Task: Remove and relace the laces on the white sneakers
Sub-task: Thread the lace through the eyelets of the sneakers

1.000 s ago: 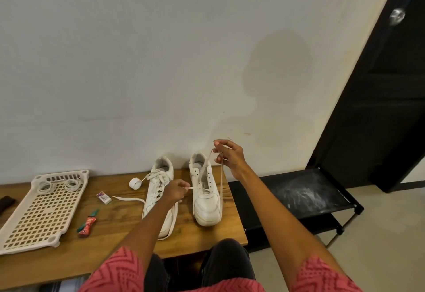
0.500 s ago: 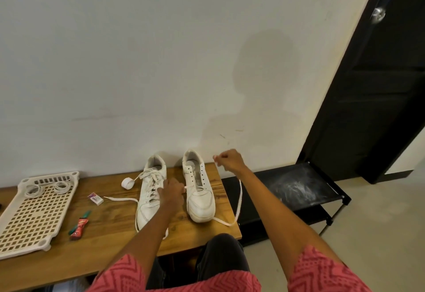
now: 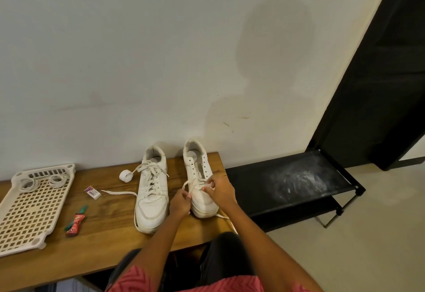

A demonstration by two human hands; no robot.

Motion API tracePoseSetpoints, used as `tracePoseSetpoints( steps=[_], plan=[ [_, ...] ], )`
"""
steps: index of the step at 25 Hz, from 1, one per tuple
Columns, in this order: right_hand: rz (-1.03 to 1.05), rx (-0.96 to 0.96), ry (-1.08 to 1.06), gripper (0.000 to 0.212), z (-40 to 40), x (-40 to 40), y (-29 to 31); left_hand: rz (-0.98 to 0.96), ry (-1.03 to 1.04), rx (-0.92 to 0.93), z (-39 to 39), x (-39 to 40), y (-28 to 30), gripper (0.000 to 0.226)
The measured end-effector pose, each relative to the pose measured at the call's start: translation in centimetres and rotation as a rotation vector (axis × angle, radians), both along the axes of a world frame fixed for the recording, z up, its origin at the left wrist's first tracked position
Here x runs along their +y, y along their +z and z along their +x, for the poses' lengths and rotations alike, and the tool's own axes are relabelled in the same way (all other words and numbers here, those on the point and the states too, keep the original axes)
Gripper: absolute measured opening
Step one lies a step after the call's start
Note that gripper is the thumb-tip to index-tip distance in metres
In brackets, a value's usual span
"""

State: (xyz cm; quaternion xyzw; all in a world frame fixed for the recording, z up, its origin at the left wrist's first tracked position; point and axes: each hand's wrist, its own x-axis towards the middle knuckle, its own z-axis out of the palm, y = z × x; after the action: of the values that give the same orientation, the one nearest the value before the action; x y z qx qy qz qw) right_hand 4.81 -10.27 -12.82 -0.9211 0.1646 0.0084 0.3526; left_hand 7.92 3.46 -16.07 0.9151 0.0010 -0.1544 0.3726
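Both hands have dropped to the right sneaker (image 3: 200, 183), toe pointing at the person, on the surface (image 3: 110, 213). Left hand (image 3: 180, 202) and right hand (image 3: 219, 187) pinch its lace (image 3: 186, 184) at the lowest eyelets; right nearer.

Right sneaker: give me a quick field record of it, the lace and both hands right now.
right sneaker: on wooden table, toe toward person, upper eyelets empty
lace: at lowest eyelets, tail trails off table edge
left hand: pinches lace beside toe
right hand: pinches lace over toe
left sneaker: laced, untied
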Motion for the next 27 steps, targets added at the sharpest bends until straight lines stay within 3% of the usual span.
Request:
tracePoseSetpoints(
  steps=[3, 7, 9, 11, 15, 19, 22, 24, 25, 27],
  plan=[
    [-0.055, 0.030, 0.150, 0.052, 0.3, 0.8, -0.4, -0.127, 0.063, 0.004, 0.0, 0.5, -0.4, 0.019],
    [-0.150, 0.056, 0.182, 0.060, 0.7, 1.1, -0.8, -0.365, 0.160, 0.071, -0.7, 1.0, 0.1, 0.012],
    [-0.258, 0.072, 0.217, 0.061, 0.7, 1.3, -0.5, -0.310, 0.078, 0.127, -1.1, 1.4, 0.1, 0.007],
    [-0.330, 0.105, 0.253, 0.060, 1.0, 1.2, -0.3, -0.214, -0.017, 0.071, -1.0, 1.8, -0.3, 0.006],
    [-0.192, 0.113, 0.237, 0.028, 2.7, 0.9, 0.8, -0.150, -0.093, 0.022, -1.4, 1.9, -0.3, 0.012],
    [-0.014, 0.039, 0.221, 0.015, 3.5, 0.3, 1.0, -0.094, -0.058, 0.007, -1.5, 2.3, -0.5, 0.014],
    [0.021, 0.013, 0.191, 0.002, 4.2, 0.1, 1.4, 0.028, -0.226, 0.332, -1.4, 2.7, 0.8, 0.010],
    [-0.028, 0.050, 0.220, 0.014, 4.8, -0.1, 1.1, 0.141, -0.399, 0.654, -1.0, 3.1, 2.9, 0.013],
    [-0.050, 0.066, 0.235, 0.018, 4.7, -0.2, 1.0, 0.177, -0.450, 0.745, -0.5, 3.3, 3.9, 0.015],
    [-0.064, 0.077, 0.213, 0.005, 4.3, -0.4, 0.8, 0.210, -0.468, 0.783, 0.9, 3.9, 5.6, 0.019]
  ],
)
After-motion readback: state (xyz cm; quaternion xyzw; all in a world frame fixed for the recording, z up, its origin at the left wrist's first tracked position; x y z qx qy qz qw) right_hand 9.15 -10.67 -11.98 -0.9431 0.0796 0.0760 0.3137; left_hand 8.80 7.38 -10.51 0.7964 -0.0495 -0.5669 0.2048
